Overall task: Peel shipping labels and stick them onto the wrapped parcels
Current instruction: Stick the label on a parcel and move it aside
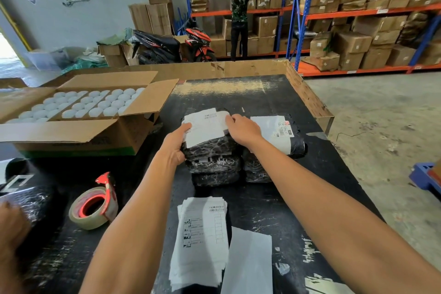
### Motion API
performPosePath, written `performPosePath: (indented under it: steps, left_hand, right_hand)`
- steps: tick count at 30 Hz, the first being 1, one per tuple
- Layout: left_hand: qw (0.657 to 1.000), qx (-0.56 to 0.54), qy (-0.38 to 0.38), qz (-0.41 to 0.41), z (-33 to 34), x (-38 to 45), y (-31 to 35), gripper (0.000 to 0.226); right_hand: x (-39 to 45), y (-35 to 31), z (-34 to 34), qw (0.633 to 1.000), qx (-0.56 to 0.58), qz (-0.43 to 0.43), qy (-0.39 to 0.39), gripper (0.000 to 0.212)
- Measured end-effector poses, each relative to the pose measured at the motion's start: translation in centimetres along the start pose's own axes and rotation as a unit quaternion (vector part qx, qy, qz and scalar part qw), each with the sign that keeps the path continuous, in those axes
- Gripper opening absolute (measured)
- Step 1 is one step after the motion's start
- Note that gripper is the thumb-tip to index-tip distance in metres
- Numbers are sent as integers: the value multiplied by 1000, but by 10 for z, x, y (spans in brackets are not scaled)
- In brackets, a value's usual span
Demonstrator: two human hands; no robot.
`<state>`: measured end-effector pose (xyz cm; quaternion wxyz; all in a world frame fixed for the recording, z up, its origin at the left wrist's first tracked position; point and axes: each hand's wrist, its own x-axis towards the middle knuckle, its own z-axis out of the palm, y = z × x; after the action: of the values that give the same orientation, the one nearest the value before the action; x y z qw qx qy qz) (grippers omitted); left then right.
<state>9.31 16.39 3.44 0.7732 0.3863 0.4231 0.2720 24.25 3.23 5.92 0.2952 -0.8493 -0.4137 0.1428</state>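
Note:
A stack of black wrapped parcels (212,164) stands mid-table. The top parcel (210,145) carries a white shipping label (206,125). My left hand (175,143) grips that parcel's left side, thumb on the label's edge. My right hand (242,129) lies on the label's right edge, fingers curved over it. Right of it a second stack's top parcel (296,144) bears its own label (276,131). A pile of printed labels (202,238) and a blank backing sheet (248,262) lie near me.
An open carton of white round items (83,105) sits at the left. A tape dispenser (95,203) lies front left beside a black wrapped bundle (31,200) under another person's hand (9,222). A cardboard wall (307,98) edges the table. A person stands at far shelves.

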Motion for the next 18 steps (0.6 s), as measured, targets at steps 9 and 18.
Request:
performPosePath:
  steps: [9,18]
  left_hand:
    - [989,-76,-115,61,21,-15,5,38]
    - [954,252,-74,144,59,-31,-36,78]
  right_hand:
    - [-3,-3,-29,912,396,73,-79,78]
    - [-10,37,-73,794,588,147,47,40]
